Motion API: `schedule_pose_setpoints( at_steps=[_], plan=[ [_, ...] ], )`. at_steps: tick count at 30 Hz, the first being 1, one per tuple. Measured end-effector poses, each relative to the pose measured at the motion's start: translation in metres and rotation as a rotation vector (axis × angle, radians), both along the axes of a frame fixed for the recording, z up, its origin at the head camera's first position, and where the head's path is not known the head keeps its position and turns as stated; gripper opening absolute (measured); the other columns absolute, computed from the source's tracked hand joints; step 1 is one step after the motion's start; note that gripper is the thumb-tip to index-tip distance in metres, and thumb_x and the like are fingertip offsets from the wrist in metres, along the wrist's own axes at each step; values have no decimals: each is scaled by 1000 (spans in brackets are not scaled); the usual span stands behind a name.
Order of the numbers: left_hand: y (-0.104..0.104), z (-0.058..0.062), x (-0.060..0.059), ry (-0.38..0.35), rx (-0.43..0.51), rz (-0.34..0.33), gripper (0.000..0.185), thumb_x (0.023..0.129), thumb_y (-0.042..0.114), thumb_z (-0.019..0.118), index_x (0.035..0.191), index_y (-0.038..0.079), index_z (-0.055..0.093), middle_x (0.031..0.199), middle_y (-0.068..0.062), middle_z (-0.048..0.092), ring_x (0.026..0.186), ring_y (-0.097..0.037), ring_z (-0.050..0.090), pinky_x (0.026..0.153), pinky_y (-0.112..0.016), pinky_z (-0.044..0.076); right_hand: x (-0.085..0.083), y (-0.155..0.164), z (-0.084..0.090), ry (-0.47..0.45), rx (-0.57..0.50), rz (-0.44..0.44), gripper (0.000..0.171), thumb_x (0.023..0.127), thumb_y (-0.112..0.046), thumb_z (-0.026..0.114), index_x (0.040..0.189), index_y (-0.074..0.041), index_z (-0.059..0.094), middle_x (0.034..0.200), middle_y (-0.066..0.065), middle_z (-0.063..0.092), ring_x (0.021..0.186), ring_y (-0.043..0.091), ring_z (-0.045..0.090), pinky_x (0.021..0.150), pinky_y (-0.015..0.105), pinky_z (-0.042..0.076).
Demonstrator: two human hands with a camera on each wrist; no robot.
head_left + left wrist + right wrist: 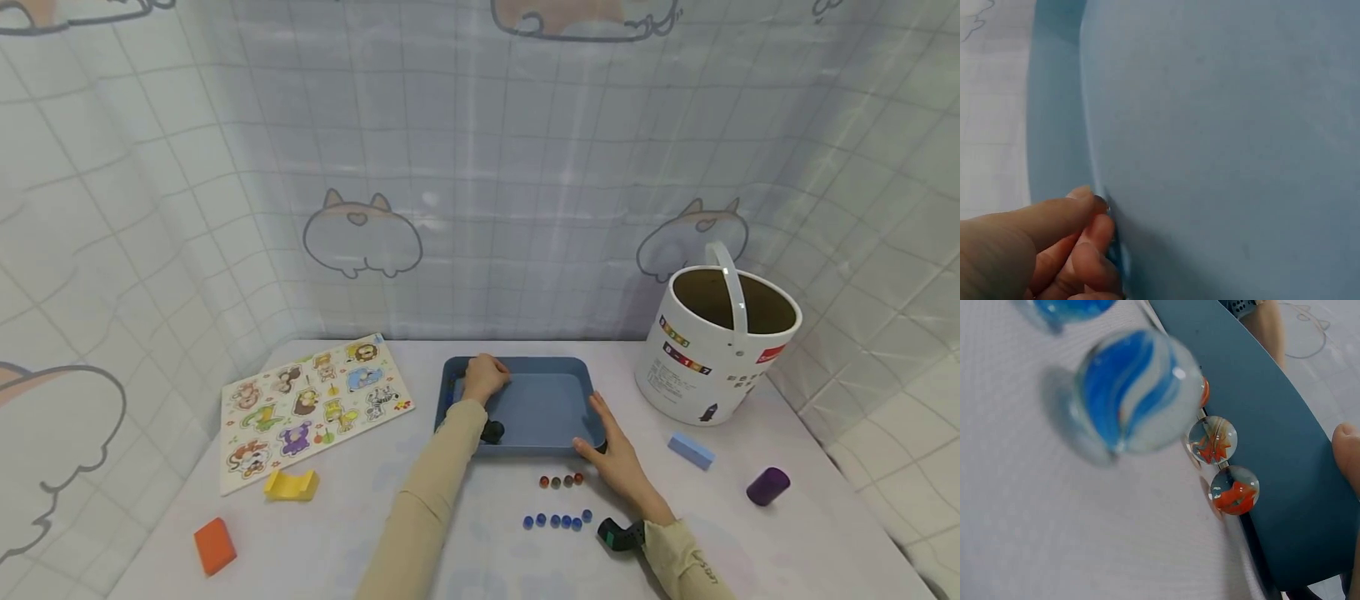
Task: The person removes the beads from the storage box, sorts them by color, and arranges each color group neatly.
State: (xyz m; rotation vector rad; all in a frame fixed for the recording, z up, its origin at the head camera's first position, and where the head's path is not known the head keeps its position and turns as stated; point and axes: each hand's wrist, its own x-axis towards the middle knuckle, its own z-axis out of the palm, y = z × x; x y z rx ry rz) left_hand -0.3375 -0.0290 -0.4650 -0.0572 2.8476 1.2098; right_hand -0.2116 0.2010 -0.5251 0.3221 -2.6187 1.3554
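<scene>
A shallow blue-grey tray (551,408) lies on the table in front of me. Inside it at the left wall is my left hand (483,377), its thumb and forefinger pinching a small dark marble (1101,204), mostly hidden by the fingertips. Bluish glassy glints show below those fingers along the wall. My right hand (624,467) touches the tray's front right corner with fingers spread, thumb at the front edge. Before the tray lie a row of orange-and-clear marbles (1235,490) and a row of blue-swirled marbles (1138,392).
A white bucket (686,379) with a handle stands at the right, near a light blue block (691,451) and a purple cylinder (768,486). At the left are an animal puzzle board (315,408), a yellow curved block (291,486) and an orange block (214,547).
</scene>
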Motion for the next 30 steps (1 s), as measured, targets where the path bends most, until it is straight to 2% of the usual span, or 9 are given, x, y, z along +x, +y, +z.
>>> schedule_pose_setpoints(
  at_steps=[4, 9, 12, 17, 21, 25, 28, 30],
  plan=[
    [-8, 5, 3, 34, 31, -27, 16, 89, 16, 69, 97, 4, 77, 101, -14, 73, 87, -29, 68, 76, -39, 56, 0, -2, 0, 4, 15, 7, 82, 90, -30, 67, 154, -8, 21, 163, 13, 14, 146, 45, 20, 109, 67, 22],
    [-20, 17, 12, 26, 217, -107, 20, 93, 22, 65, 105, 9, 74, 99, -11, 74, 81, -30, 68, 67, -32, 53, -2, 0, 4, 14, 9, 15, 81, 90, -29, 67, 154, -7, 22, 163, 13, 14, 145, 45, 21, 109, 67, 23],
    [-28, 20, 22, 28, 282, -146, 21, 94, 25, 64, 107, 12, 73, 96, -9, 74, 78, -37, 66, 61, -27, 48, -3, 1, 6, 12, 6, 14, 81, 90, -29, 67, 154, -7, 22, 163, 13, 14, 145, 45, 21, 110, 67, 22],
    [-40, 23, 54, 60, 298, -228, 22, 95, 25, 63, 109, 10, 71, 96, -14, 73, 75, -45, 62, 53, -23, 39, -2, 0, 5, 12, 6, 14, 81, 90, -29, 67, 154, -7, 23, 163, 13, 14, 145, 45, 21, 110, 67, 22],
    [-46, 26, 86, 7, 317, -353, 23, 96, 24, 62, 110, 8, 69, 98, -19, 71, 67, -45, 56, 50, -24, 36, -1, -1, 3, 2, 5, 14, 81, 90, -30, 67, 154, -8, 22, 163, 13, 13, 146, 45, 20, 110, 67, 22],
    [-48, 24, 110, -33, 282, -445, 18, 95, 24, 63, 105, 11, 70, 93, -15, 71, 54, -28, 52, 48, -24, 38, 0, -1, 2, 5, 11, 4, 81, 90, -30, 67, 154, -8, 22, 163, 13, 13, 146, 45, 20, 109, 68, 22],
    [-46, 18, 121, -42, 232, -484, 13, 94, 22, 65, 101, 12, 71, 89, -9, 71, 52, -13, 50, 49, -23, 41, 1, 0, 2, 1, 12, 0, 81, 90, -30, 66, 154, -8, 22, 163, 14, 13, 145, 46, 20, 109, 68, 22],
    [-43, 12, 128, -58, 215, -508, 10, 93, 18, 65, 99, 12, 71, 86, -7, 71, 51, -9, 49, 48, -22, 41, 2, 1, 2, -6, 13, 0, 80, 91, -30, 66, 154, -8, 22, 163, 14, 13, 145, 47, 20, 109, 69, 21]
  ],
)
